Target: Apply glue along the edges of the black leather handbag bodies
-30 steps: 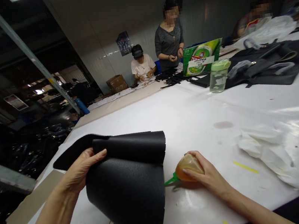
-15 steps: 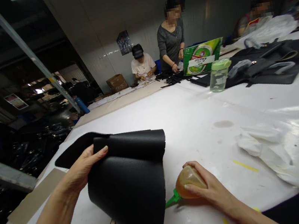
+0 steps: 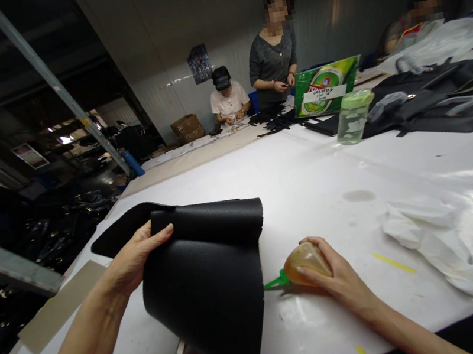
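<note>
My left hand grips the folded black leather-like sheet by its upper left part, thumb on top, other fingers hidden underneath. The sheet curves over the white tabletop, its rolled fold toward the far side. In my right hand is a soft squeeze bottle of amber liquid, lying on its side in my fingers. Its green nozzle points left, and the tip meets the sheet's right edge in view; whether it touches cannot be told.
A beige strip lies left on the white table. Crumpled white material and yellow tape pieces are to the right. Farther back stand a green-lidded bottle, a green box and black bags. Several people work beyond.
My right hand has moved the squeeze bottle away from me along the sheet's right edge. My left hand keeps its hold on the sheet. The standing person's hands have come together.
</note>
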`<act>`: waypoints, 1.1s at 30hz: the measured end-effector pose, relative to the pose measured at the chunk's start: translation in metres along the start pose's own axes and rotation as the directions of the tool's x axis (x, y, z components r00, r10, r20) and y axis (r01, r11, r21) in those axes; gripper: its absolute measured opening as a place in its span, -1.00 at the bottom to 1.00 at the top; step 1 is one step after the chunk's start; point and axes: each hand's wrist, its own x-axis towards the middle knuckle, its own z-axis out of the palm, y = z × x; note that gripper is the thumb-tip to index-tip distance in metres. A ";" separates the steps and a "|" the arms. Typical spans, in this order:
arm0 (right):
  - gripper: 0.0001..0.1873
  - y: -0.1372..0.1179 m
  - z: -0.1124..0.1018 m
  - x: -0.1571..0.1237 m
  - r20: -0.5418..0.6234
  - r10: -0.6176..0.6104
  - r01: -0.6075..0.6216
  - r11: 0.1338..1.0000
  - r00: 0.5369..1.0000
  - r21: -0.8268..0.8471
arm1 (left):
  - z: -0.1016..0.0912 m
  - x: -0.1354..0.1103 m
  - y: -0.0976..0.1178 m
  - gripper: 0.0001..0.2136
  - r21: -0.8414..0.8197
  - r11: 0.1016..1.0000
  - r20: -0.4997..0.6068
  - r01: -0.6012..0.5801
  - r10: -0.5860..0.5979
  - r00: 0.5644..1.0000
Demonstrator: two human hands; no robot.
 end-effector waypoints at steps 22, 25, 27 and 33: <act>-0.51 -0.005 -0.001 0.032 -0.064 -0.090 0.088 0.995 0.994 -0.043 | -0.005 0.012 0.001 -0.59 0.008 1.000 0.032 0.003 -0.003 0.999; -0.51 -0.005 -0.004 0.039 -0.104 -0.116 0.109 0.992 0.988 -0.069 | -0.005 0.013 0.001 -0.61 0.003 1.000 0.034 -0.009 0.009 0.999; -0.52 -0.005 -0.004 0.038 -0.097 -0.113 0.106 0.991 0.989 -0.082 | -0.006 0.014 0.000 -0.63 0.002 1.000 0.031 -0.015 0.015 0.999; -0.52 -0.003 -0.003 0.035 -0.048 -0.069 0.068 0.997 0.996 -0.025 | -0.007 0.014 0.000 -0.75 -0.018 1.000 0.033 -0.001 0.002 0.999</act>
